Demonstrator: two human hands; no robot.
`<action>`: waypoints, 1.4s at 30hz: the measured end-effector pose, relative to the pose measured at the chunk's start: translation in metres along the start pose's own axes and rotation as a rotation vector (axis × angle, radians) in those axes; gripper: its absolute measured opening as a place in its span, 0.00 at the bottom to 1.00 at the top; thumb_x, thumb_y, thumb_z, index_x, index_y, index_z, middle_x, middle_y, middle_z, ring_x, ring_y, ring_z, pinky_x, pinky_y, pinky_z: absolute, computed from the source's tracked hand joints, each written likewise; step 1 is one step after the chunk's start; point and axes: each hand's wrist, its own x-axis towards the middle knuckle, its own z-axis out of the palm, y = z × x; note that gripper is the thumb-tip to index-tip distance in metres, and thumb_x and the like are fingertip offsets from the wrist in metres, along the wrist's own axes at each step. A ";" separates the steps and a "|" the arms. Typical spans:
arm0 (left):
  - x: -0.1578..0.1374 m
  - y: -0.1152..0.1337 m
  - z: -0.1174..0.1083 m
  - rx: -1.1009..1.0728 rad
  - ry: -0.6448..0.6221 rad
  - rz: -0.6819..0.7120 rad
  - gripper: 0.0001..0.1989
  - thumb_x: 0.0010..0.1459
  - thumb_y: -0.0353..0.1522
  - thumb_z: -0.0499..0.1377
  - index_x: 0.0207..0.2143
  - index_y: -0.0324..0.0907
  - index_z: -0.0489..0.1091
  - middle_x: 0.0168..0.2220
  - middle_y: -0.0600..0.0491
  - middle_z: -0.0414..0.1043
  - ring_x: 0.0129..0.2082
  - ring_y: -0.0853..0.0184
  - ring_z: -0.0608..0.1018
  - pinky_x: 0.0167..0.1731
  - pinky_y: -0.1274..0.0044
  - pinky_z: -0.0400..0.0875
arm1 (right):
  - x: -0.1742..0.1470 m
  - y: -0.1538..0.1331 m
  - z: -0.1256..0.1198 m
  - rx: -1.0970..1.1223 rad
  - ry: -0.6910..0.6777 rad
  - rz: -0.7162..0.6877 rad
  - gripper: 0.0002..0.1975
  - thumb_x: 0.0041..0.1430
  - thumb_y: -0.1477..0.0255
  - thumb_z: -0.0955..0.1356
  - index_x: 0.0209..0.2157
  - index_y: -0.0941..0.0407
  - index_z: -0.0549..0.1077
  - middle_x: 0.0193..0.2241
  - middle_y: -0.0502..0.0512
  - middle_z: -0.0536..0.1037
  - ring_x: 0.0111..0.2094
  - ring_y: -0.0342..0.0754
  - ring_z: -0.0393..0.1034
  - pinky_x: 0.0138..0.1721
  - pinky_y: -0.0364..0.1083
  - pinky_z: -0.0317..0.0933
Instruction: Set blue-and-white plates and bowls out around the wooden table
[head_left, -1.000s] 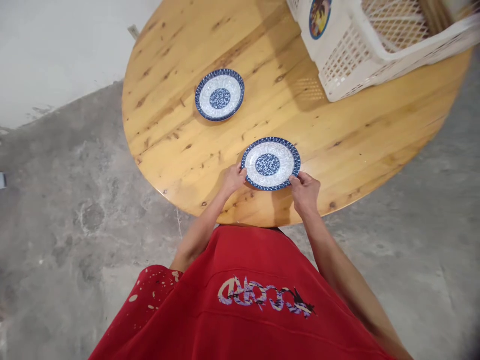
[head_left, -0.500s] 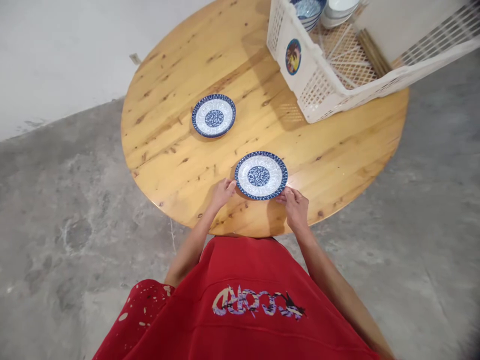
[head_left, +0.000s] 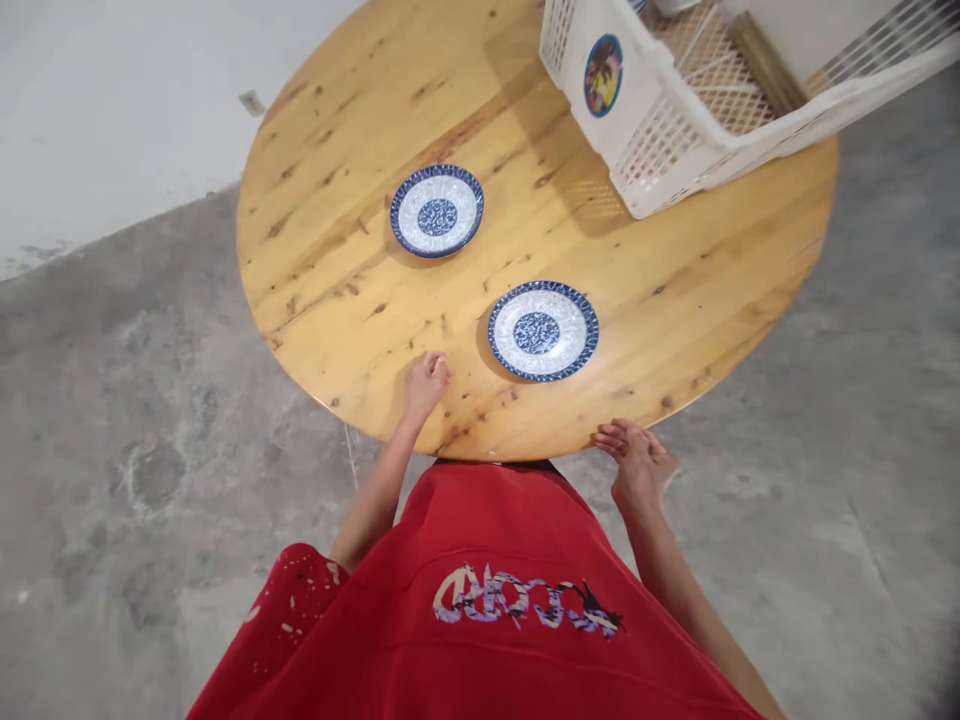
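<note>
The near plate [head_left: 543, 331] is lying flat on the round table [head_left: 360, 300], close to the edge at the person's 12 o'clock, with neither hand touching it. The left hand [head_left: 425, 380] is resting on the wood at the plate's 9 o'clock, fingers curled nearly closed around nothing. The right hand [head_left: 637, 462] is hovering at the table's rim near the plate's 5 o'clock, fingers spread and empty. A second plate [head_left: 436, 211] is sitting at the 11 o'clock. The step in hand looks like a placing just completed. Any further piece would call for a long reach to the white basket [head_left: 660, 120] at 1 o'clock (its contents are barely showing).
</note>
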 end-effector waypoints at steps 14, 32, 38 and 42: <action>-0.040 -0.036 -0.018 -0.057 0.075 -0.109 0.08 0.64 0.32 0.50 0.33 0.43 0.67 0.27 0.54 0.73 0.24 0.70 0.74 0.30 0.79 0.69 | -0.048 0.033 -0.010 -0.022 -0.076 0.082 0.17 0.45 0.58 0.74 0.33 0.56 0.76 0.24 0.50 0.78 0.22 0.44 0.73 0.24 0.43 0.70; -0.067 0.006 0.054 -0.109 -0.045 -0.060 0.07 0.64 0.32 0.52 0.34 0.41 0.67 0.30 0.52 0.76 0.25 0.72 0.75 0.28 0.80 0.68 | -0.073 0.058 -0.059 0.045 -0.171 0.157 0.19 0.43 0.58 0.75 0.33 0.58 0.77 0.25 0.54 0.79 0.23 0.45 0.75 0.26 0.44 0.70; -0.085 -0.010 0.037 -0.164 -0.042 -0.151 0.06 0.62 0.29 0.54 0.31 0.40 0.67 0.27 0.54 0.74 0.22 0.73 0.74 0.27 0.81 0.68 | -0.061 0.062 -0.059 0.075 -0.198 0.140 0.21 0.41 0.58 0.75 0.33 0.59 0.76 0.25 0.54 0.79 0.23 0.45 0.74 0.25 0.43 0.70; -0.067 -0.006 0.007 -0.152 0.081 -0.131 0.06 0.61 0.28 0.53 0.32 0.40 0.68 0.27 0.54 0.73 0.23 0.74 0.73 0.27 0.81 0.68 | -0.060 0.051 -0.045 0.094 -0.241 0.124 0.21 0.41 0.58 0.76 0.33 0.59 0.77 0.25 0.54 0.80 0.23 0.45 0.75 0.26 0.44 0.70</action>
